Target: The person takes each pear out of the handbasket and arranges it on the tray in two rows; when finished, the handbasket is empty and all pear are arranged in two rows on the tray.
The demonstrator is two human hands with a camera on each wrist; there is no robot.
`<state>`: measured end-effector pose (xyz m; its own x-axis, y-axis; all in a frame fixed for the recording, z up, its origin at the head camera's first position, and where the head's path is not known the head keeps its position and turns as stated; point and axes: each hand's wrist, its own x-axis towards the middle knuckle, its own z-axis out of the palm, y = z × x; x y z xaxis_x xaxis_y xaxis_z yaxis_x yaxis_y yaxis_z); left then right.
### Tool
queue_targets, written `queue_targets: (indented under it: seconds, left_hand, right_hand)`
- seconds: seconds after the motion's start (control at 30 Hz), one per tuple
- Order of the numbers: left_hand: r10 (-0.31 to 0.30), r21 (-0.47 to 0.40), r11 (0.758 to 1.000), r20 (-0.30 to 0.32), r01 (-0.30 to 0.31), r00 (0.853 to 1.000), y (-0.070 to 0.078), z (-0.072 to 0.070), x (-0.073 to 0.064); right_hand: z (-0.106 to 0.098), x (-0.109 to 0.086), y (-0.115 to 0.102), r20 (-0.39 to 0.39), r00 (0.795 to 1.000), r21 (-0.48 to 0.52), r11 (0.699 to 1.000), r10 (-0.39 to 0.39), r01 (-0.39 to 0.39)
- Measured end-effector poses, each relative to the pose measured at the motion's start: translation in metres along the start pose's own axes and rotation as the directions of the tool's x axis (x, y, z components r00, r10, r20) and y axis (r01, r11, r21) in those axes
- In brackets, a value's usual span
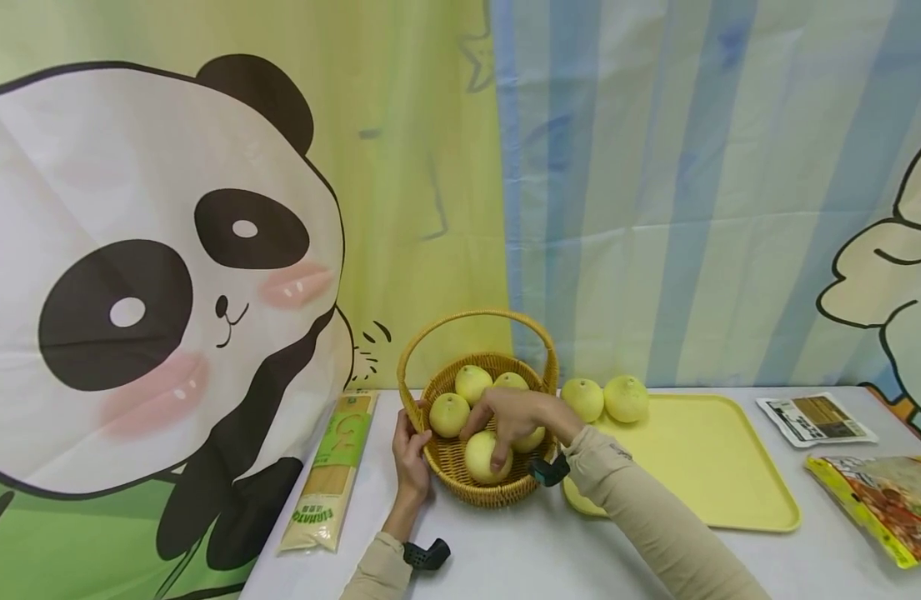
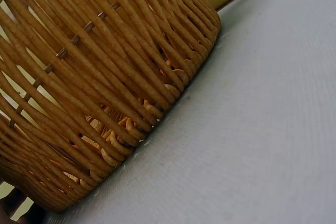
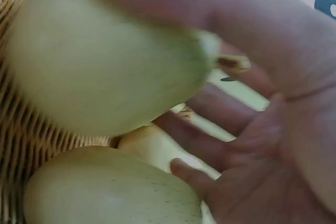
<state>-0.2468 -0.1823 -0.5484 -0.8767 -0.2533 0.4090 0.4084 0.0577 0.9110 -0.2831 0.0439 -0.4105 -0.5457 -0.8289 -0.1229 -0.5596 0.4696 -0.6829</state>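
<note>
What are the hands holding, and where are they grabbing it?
The right hand grips a pale yellow fruit from above, inside the wicker basket. The left hand holds the basket's left rim.

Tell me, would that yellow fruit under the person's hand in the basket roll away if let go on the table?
Probably. The pear looks round and smooth, so it could roll on the flat table. Inside the wicker basket its neighbours and the wall likely hold it. The right hand grips it with spread fingers, suggesting some bulk.
</note>
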Motion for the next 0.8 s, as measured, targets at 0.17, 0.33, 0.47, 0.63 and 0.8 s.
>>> queue_targets:
  seconds: [0.17,0.33,0.47,0.63,0.8]
  left_hand:
    - [0.008,0.01,1.0,-0.004,-0.008,1.0,0.001,0.0,0.001]
    - [0.009,0.014,1.0,-0.008,-0.009,1.0,0.002,0.0,0.0]
    - [0.013,0.01,1.0,0.0,-0.013,1.0,0.001,0.001,-0.001]
    - [0.01,0.011,1.0,-0.005,-0.01,1.0,-0.001,0.001,-0.002]
    - [0.016,0.015,1.0,-0.01,-0.015,1.0,0.001,0.0,-0.002]
  right_hand:
    - [-0.002,-0.003,0.012,-0.168,0.979,0.119,0.983,-0.117,0.138]
    - [-0.003,-0.009,0.025,-0.325,0.93,0.189,0.952,-0.17,0.24]
    - [-0.004,-0.02,0.028,-0.412,0.896,0.312,0.899,-0.164,0.308]
    - [-0.008,-0.041,0.022,-0.456,0.878,0.355,0.874,-0.147,0.331]
    - [-0.012,-0.063,0.019,-0.488,0.861,0.353,0.869,-0.145,0.346]
